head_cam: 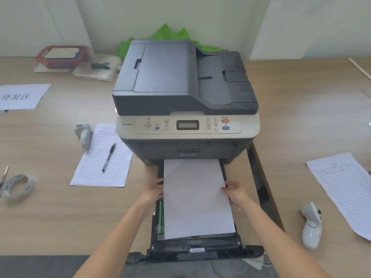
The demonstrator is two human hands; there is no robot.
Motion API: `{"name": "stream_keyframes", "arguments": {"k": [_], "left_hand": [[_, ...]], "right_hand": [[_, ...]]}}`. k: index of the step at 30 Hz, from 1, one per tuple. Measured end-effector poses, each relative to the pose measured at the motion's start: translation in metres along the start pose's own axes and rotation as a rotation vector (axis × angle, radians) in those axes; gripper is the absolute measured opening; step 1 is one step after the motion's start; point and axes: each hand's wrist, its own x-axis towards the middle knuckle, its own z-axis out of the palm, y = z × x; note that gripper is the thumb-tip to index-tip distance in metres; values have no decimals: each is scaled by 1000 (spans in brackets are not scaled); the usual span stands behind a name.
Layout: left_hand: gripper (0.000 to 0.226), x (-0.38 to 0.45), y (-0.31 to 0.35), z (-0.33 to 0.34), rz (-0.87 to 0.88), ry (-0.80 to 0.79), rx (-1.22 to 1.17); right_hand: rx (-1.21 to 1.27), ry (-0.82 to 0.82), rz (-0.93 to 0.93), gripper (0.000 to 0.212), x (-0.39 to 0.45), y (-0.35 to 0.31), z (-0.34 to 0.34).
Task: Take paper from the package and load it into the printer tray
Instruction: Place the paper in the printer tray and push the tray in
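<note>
- At centre frame we see the dark grey and beige multifunction printer (pixel 185 101) standing on the light wood-grain table (pixel 50 213), its control panel facing us.
- Below it, the black pull-out paper tray (pixel 192 247) projects toward the lower edge of the frame.
- The white stack of plain paper (pixel 195 197) lies in the tray, its far end at the printer's front opening and its near end slightly skewed to the right.
- Our left hand (pixel 151 194), at the stack's left edge, has its fingers curled against the edge of the sheets, gripping them.
- Our right hand (pixel 236 192), at the stack's right edge, likewise pinches the paper, fingertips on the top sheet.
- A green plastic guide (pixel 160 215) shows just left of the stack inside the tray.
- Left of the printer we note a white ruled form (pixel 100 157) with a black pen (pixel 108 156) lying on it, and a pale grey handheld controller (pixel 83 135) touching its upper left corner.
- In the upper left sit a red mesh basket (pixel 62 57) and a white sheet with printed characters (pixel 21 96).
- At right lie a second ruled form (pixel 345 187) and, near it, another pale controller (pixel 311 225).
- We cannot tell where the paper package is.
</note>
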Motion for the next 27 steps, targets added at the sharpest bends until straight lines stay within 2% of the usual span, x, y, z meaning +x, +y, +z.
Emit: {"name": "stream_keyframes", "arguments": {"k": [5, 9, 15, 22, 27], "left_hand": [[48, -4, 1, 1, 4, -26, 19], [49, -4, -1, 2, 9, -26, 8], [47, -6, 0, 2, 15, -4, 23], [53, 2, -4, 3, 15, 14, 156], [54, 0, -5, 7, 46, 58, 213]], "right_hand": [[-115, 29, -26, 33, 3, 1, 0], [-303, 152, -106, 27, 3, 2, 4], [-448, 293, -136, 22, -2, 5, 13], [-438, 312, -128, 28, 1, 10, 13], [-473, 342, -159, 21, 1, 12, 13]]}}
